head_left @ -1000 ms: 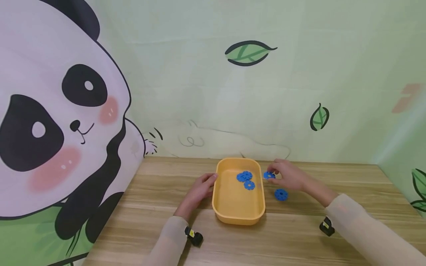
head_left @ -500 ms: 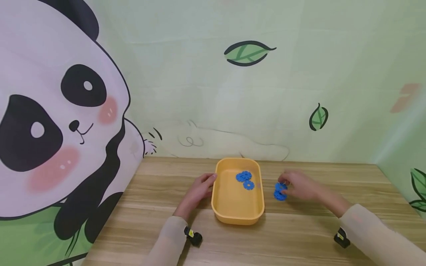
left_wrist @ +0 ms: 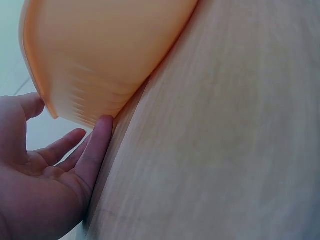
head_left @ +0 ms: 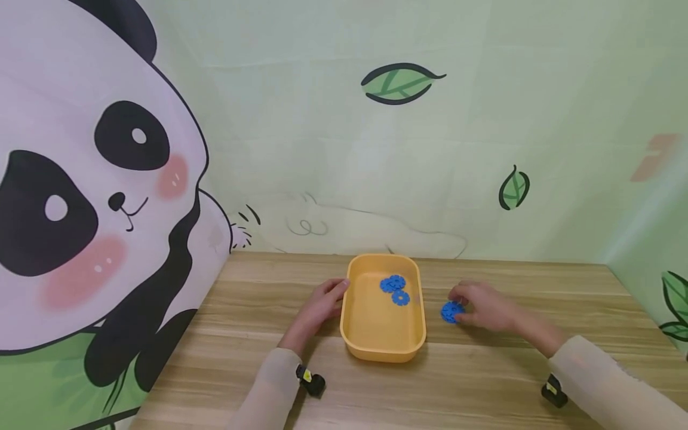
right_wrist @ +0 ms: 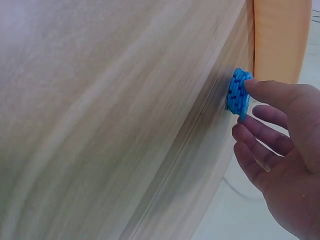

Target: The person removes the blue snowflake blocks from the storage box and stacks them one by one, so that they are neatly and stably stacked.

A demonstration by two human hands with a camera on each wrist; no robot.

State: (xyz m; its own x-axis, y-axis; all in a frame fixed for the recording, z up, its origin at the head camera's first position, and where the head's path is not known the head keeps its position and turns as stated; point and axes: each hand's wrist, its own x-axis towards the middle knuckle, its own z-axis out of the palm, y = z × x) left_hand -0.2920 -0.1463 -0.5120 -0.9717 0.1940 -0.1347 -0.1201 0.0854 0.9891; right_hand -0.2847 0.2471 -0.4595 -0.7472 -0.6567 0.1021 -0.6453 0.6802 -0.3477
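Note:
My right hand (head_left: 489,306) pinches a blue notched plastic disc at the top of a small stack of blue discs (head_left: 451,312) on the table. In the right wrist view, the thumb and a fingertip meet the edge of that stack (right_wrist: 238,92). Left of it stands a yellow tray (head_left: 383,352). Several more blue discs (head_left: 400,297) lie inside the tray near its far right part, some overlapping. My left hand (head_left: 322,303) touches the tray's left side, its thumb at the rim. In the left wrist view, loosely extended fingers (left_wrist: 97,150) rest near the tray's outer wall.
The wooden table (head_left: 484,382) reaches back to a green cloth backdrop (head_left: 301,149) printed with a panda and leaves. Each wrist wears a small black camera (head_left: 312,381).
The right hand has carried a blue disc from beside the tray's rim, rightward and nearer, onto the discs on the table. The left hand stays at the tray.

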